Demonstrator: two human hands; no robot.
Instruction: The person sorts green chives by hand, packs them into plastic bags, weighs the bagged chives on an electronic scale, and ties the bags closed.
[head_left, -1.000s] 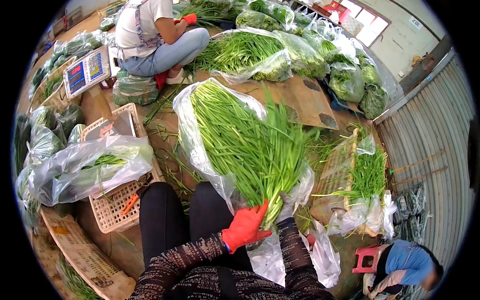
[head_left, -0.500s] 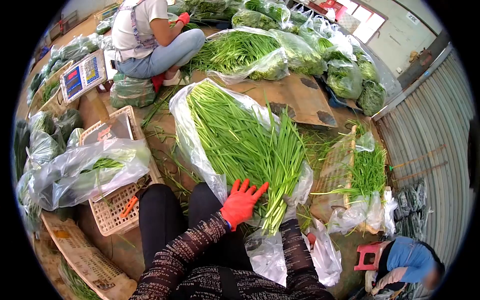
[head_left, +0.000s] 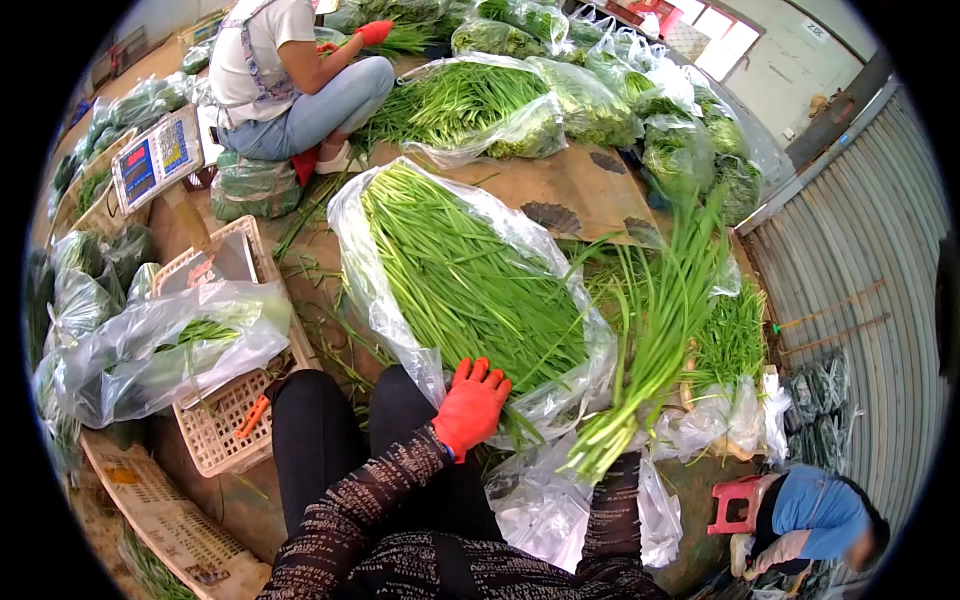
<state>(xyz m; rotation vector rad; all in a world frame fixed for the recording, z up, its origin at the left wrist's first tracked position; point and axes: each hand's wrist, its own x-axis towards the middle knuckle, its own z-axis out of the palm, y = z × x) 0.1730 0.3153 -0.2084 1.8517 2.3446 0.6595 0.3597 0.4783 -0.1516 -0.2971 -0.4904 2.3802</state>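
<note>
My left hand (head_left: 472, 410), in a red glove, lies with its fingers apart on the near edge of an open clear plastic bag (head_left: 348, 225). A large heap of garlic chives (head_left: 465, 285) fills that bag, stems toward the far left. To the right of the bag, my right hand (head_left: 640, 440) grips a loose bunch of garlic chives (head_left: 655, 340) near its pale stem ends. The leaves point up and away. The bunch hides most of the right hand and its fingers.
A crate of greens (head_left: 728, 340) stands at right. White plastic bags (head_left: 540, 510) lie before me. At left are a crate (head_left: 215, 440) with a bagged bundle, an orange-handled knife (head_left: 254, 416) and a scale (head_left: 158, 160). Co-workers sit at far left and lower right (head_left: 820, 515).
My right hand has lifted the bunch off the heap and carried it right, toward the crate. My left hand has shifted slightly left. The far co-worker's red-gloved hand has moved.
</note>
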